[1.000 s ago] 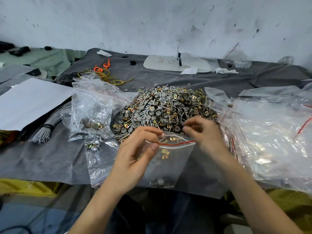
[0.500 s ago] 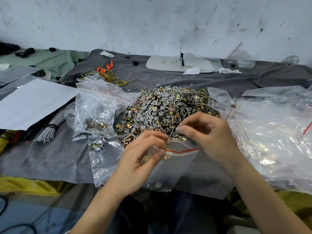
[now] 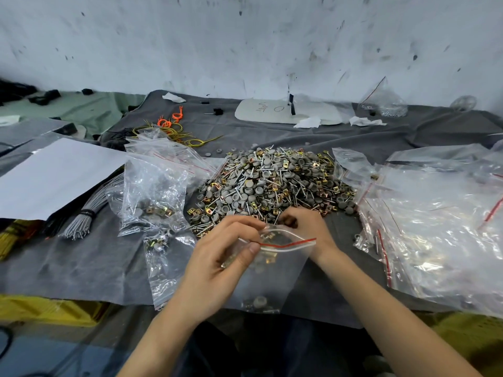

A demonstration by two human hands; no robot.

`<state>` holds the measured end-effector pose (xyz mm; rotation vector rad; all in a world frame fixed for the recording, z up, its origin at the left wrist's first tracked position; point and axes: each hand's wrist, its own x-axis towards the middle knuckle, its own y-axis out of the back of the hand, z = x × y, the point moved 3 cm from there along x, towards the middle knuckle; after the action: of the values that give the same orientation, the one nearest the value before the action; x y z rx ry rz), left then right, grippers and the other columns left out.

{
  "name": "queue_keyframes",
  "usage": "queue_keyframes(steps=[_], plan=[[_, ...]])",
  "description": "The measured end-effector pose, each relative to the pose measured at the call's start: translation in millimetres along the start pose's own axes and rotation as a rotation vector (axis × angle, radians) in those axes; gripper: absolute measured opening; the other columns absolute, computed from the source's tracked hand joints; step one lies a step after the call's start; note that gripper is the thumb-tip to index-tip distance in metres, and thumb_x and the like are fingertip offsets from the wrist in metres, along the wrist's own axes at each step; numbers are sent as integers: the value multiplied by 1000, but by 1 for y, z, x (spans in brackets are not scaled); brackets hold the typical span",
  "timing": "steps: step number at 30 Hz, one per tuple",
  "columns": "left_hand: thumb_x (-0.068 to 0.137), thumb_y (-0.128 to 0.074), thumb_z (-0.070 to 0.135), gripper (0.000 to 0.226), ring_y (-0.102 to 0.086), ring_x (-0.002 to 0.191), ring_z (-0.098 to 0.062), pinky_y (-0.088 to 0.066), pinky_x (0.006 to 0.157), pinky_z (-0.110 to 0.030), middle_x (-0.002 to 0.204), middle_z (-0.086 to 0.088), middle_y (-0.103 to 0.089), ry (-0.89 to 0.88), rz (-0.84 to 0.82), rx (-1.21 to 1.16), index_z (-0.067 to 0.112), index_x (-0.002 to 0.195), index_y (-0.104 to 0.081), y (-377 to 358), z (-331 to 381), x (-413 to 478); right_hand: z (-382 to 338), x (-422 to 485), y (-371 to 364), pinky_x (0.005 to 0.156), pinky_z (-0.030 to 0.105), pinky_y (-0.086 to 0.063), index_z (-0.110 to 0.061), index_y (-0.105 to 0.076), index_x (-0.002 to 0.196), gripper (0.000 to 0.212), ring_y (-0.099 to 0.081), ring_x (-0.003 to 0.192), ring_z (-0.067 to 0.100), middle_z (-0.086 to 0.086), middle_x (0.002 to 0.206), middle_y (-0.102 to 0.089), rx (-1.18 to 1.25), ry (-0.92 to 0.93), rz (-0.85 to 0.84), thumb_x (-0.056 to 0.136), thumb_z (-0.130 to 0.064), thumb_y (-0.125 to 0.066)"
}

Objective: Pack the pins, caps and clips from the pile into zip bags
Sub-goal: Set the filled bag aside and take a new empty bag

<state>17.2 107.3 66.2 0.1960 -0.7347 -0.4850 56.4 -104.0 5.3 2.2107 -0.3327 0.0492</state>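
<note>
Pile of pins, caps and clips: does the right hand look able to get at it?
Probably yes: the right hand is at the near edge of the pile, past the zip bag the left hand holds, nothing between.

Left hand [image 3: 217,265] pinches clear zip bag [image 3: 283,276] at red-striped mouth, mouth gaping. Brass clips [image 3: 269,258] and grey cap [image 3: 260,301] inside. Right hand [image 3: 303,227] just behind bag mouth, fingers curled at near edge of mixed hardware pile [image 3: 272,183]. Filled bags [image 3: 155,191] left of pile. Empty bags [image 3: 435,227] right.
</note>
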Motion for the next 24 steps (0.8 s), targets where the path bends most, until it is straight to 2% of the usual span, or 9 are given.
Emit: queue_keyframes(steps=[4, 6, 9, 11, 14, 17, 19, 21, 24], plan=[[94, -55, 23, 19, -64, 106, -18, -45, 85, -21, 112, -3, -67, 24, -1, 11, 8, 88, -64, 4, -1, 0, -2, 0, -9, 77, 32, -46, -11, -69, 93, 13, -56, 93, 22, 5, 94, -66, -164, 46, 34, 87, -21, -67], [94, -55, 23, 19, -64, 107, -18, -45, 86, -22, 111, -3, -67, 31, -2, 11, 8, 88, -64, 5, -3, -1, -8, -4, -1, 79, 33, -46, -11, -70, 91, 11, -59, 91, 21, 4, 92, -69, -109, 47, 92, 89, -21, -65], [94, -55, 23, 20, -63, 108, -19, -46, 86, -25, 111, -2, -67, 37, -6, 14, 7, 88, -65, 6, -5, -2, -31, -16, 34, 75, 26, -49, -19, -71, 86, 2, -64, 83, 16, 1, 87, -72, 401, -1, 121, 86, -20, -70], [94, -55, 23, 21, -64, 107, -19, -48, 86, -27, 111, -2, -67, 34, -14, 16, 6, 88, -65, 5, -6, -2, -55, -32, 60, 74, 25, -53, -25, -73, 84, 3, -67, 83, 16, 0, 87, -73, 630, 125, 47, 83, -23, -73], [94, -55, 22, 22, -63, 107, -16, -47, 88, -26, 111, -3, -66, 10, -16, 25, 3, 89, -66, 1, -6, 0, -81, -54, 74, 80, 22, -50, -27, -72, 82, 5, -64, 86, 8, -7, 91, -70, 404, 286, -129, 78, -27, -75], [94, -56, 23, 20, -64, 107, -16, -47, 89, -26, 111, -1, -67, -18, -1, 29, 6, 89, -66, -2, -6, 1, -76, -59, 73, 88, 13, -43, -25, -73, 89, 8, -58, 99, -3, -14, 104, -63, 278, 265, -214, 81, -25, -74], [94, -56, 23, 21, -64, 107, -18, -49, 87, -29, 111, 1, -67, -12, 10, 14, 5, 89, -65, -2, -7, 1, -63, -51, 78, 82, 8, -43, -27, -71, 91, 7, -59, 96, -2, -14, 102, -64, 300, 226, -57, 84, -25, -70], [95, -55, 24, 21, -64, 108, -19, -50, 86, -32, 111, 3, -67, 11, 11, -2, 6, 89, -65, -1, -7, 0, -46, -36, 77, 79, 3, -39, -26, -69, 91, 9, -58, 88, -2, -12, 97, -63, 179, 178, 155, 86, -19, -68], [95, -55, 24, 19, -64, 109, -21, -49, 85, -30, 112, 5, -67, 26, 10, -10, 9, 89, -65, 0, -6, -1, -15, -9, 53, 82, 15, -42, -15, -71, 100, 13, -61, 90, 12, 2, 101, -68, -4, 29, 161, 88, -12, -66]])
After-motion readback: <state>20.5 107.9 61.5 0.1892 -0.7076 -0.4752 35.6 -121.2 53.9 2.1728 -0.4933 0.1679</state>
